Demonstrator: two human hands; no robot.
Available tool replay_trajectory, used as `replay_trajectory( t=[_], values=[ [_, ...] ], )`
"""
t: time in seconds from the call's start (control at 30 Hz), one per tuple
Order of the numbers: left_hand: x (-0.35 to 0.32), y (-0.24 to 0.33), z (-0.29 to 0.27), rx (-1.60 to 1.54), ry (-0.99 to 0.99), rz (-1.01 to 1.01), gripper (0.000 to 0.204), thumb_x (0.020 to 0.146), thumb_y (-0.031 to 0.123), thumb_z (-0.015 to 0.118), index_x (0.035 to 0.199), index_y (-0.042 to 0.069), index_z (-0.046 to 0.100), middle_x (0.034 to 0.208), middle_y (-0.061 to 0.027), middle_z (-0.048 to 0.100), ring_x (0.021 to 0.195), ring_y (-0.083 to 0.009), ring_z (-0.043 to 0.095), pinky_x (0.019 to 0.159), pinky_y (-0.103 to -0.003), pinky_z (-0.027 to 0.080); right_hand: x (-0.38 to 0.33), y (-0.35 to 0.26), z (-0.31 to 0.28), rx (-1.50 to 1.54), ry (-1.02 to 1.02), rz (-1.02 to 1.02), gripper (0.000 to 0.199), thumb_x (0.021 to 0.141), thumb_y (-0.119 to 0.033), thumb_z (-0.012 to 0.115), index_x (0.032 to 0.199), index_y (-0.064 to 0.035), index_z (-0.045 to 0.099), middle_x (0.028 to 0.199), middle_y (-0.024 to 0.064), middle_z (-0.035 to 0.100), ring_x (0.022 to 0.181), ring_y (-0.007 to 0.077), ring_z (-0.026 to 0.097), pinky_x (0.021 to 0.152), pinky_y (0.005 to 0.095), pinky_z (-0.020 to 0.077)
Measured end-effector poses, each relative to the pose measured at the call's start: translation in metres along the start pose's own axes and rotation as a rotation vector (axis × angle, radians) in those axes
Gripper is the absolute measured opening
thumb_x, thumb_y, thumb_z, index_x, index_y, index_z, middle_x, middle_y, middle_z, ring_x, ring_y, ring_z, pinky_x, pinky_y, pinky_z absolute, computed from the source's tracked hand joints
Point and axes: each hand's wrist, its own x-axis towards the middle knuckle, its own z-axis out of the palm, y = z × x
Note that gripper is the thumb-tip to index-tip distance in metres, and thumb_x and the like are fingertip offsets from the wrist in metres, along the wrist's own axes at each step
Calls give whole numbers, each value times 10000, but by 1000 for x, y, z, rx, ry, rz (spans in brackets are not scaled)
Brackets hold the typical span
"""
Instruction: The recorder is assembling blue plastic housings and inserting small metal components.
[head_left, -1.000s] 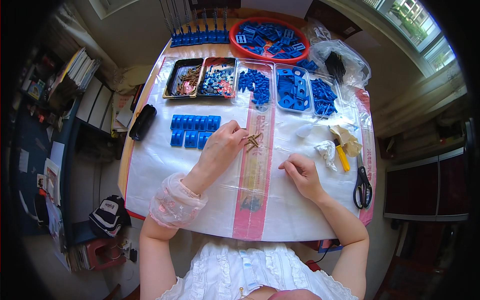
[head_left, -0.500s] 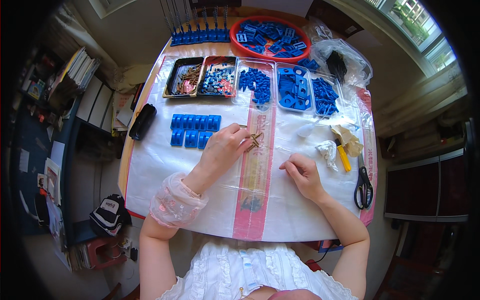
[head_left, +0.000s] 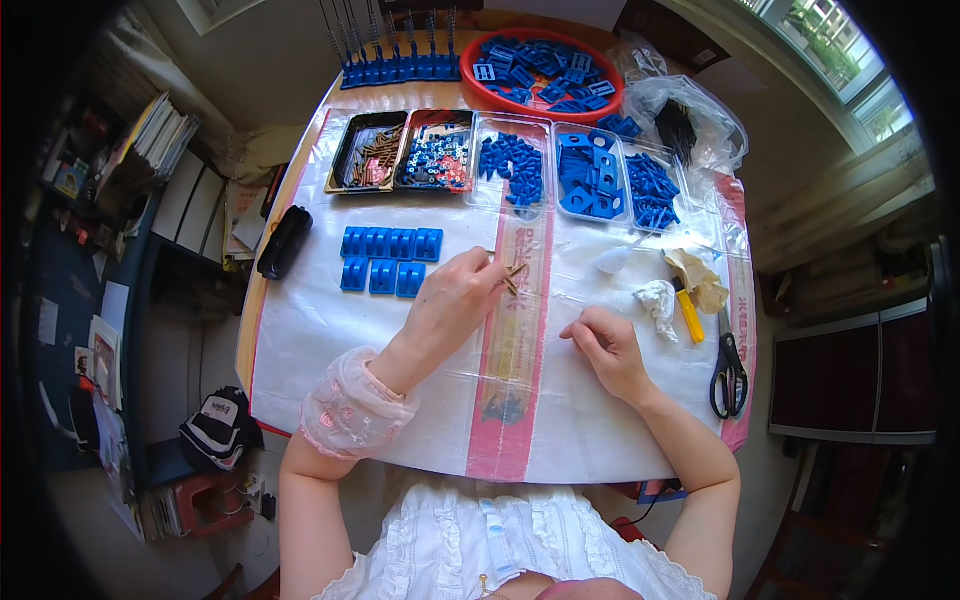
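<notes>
My left hand (head_left: 455, 298) is closed over a small pile of brass-coloured pins (head_left: 514, 278) on the pink stripe of the white sheet. Its fingertips pinch at the pins and cover part of them. Left of that hand, several blue plastic clip-shaped pieces (head_left: 391, 244) lie in two rows. My right hand (head_left: 608, 350) rests on the sheet, right of the pins, with its fingers curled in. Whatever its palm may hold is hidden.
Along the far side stand black trays (head_left: 338, 170) of brass pins and small nuts, and clear boxes (head_left: 560, 204) of blue parts. Behind them are a red basin (head_left: 466, 88) and a blue rack (head_left: 400, 76) with springs. Scissors (head_left: 729, 380) and a yellow-handled tool (head_left: 690, 318) lie right.
My left fingers have shifted slightly over the pins, and fewer pins show beside them. A pin that stuck out above the hand no longer shows. My right hand has stayed put.
</notes>
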Motion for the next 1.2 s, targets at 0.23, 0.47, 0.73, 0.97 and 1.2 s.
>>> replay_trajectory(
  t=[0.23,0.47,0.73,0.97,1.2],
  values=[
    [2,3,6,10,3,98,114,851,73,741,962,73,715,898,-93,628,869,-288,663,750,-398,540,-1,1,-1,10,-13,36,119,946,-18,610,898,18,712,765,56,597,671,120,519,603,280,398],
    [4,-2,4,17,-33,106,111,859,56,719,969,70,728,900,-102,633,859,-301,666,757,-405,537,0,1,-1,7,-8,16,156,972,-27,582,888,34,698,733,40,559,660,103,505,607,272,389],
    [4,-1,7,-61,15,45,132,863,40,716,994,49,735,966,-121,623,912,-298,643,812,-402,536,0,0,-2,1,-13,32,118,948,-18,609,890,21,705,784,66,617,694,125,547,628,278,421],
    [13,6,25,180,103,119,139,858,57,728,995,32,722,1022,-102,605,986,-282,559,875,-371,504,1,-1,-1,-3,-17,34,121,947,-16,607,890,22,706,780,64,613,686,122,538,619,275,414],
    [13,5,31,214,39,161,121,864,76,702,974,30,684,986,-98,582,970,-277,560,867,-372,498,0,-1,-1,5,-10,29,120,945,-14,606,891,24,706,775,64,607,680,122,531,614,276,407]
  ],
)
